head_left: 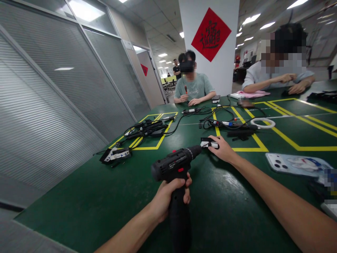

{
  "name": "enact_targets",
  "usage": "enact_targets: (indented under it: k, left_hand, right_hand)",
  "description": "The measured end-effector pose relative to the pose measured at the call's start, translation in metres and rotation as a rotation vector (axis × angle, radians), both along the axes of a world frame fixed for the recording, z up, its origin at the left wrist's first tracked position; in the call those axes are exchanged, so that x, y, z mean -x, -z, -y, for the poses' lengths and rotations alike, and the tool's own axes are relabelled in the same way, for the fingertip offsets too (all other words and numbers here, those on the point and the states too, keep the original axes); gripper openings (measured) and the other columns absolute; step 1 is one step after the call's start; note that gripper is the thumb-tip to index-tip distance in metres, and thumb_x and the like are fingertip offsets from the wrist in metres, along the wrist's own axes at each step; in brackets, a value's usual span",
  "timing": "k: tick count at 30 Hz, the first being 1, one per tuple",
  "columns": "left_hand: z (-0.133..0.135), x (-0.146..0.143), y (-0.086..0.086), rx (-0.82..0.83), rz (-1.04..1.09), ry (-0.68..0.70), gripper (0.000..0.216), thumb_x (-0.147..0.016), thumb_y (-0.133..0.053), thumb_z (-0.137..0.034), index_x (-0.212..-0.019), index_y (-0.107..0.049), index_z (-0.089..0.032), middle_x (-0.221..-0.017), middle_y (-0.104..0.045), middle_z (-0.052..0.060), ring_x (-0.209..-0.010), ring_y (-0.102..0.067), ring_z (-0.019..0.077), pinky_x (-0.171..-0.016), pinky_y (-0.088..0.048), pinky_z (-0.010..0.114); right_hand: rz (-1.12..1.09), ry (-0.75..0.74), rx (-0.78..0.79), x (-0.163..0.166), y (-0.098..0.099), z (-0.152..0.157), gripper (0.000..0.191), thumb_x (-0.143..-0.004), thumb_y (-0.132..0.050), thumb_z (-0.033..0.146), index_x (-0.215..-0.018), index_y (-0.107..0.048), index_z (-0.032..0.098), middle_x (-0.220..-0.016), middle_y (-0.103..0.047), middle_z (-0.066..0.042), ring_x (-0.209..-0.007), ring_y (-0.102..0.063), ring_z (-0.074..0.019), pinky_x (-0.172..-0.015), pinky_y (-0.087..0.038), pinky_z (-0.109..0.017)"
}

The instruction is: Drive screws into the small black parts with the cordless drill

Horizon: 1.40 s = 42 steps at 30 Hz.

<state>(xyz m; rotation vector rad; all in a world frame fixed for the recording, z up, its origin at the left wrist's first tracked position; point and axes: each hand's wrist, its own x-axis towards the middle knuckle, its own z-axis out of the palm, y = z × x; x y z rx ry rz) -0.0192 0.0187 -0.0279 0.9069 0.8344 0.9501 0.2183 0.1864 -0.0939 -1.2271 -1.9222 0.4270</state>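
Note:
A black cordless drill (pixel 175 165) is gripped by its handle in my left hand (pixel 171 196), fingers wrapped round it. Its chuck points away to the right, and the bit's tip meets or nearly meets a small white and black part (pixel 209 143). My right hand (pixel 222 149) pinches that part at the table, thumb and fingers closed on its right end. A similar white and black assembly (pixel 116 155) lies off to the left with tiny loose pieces beside it.
On the green table (pixel 126 196) lie a heap of black cables (pixel 150 128), a pen-like tool (pixel 228 123), a white ring (pixel 262 123) and a phone (pixel 297 165). Yellow tape marks rectangles. Two people sit across: one in a headset (pixel 193 84), another at right (pixel 279 70).

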Motion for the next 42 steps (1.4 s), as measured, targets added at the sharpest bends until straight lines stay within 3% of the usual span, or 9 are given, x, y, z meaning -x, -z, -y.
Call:
enact_targets:
  k: [42]
  left_hand:
    - [-0.0003, 0.0003, -0.0007, 0.01, 0.002, -0.012, 0.022, -0.081, -0.05, -0.024, -0.099, -0.054, -0.013, -0.082, -0.052, 0.003, -0.047, -0.049, 0.0072, -0.056, -0.044, 0.028]
  right_hand:
    - [-0.016, 0.018, 0.01, 0.0003, -0.0015, 0.0018, 0.047, -0.075, -0.059, 0.028, -0.122, -0.052, 0.024, -0.109, -0.049, -0.007, -0.105, -0.053, -0.022, -0.098, -0.04, -0.037]
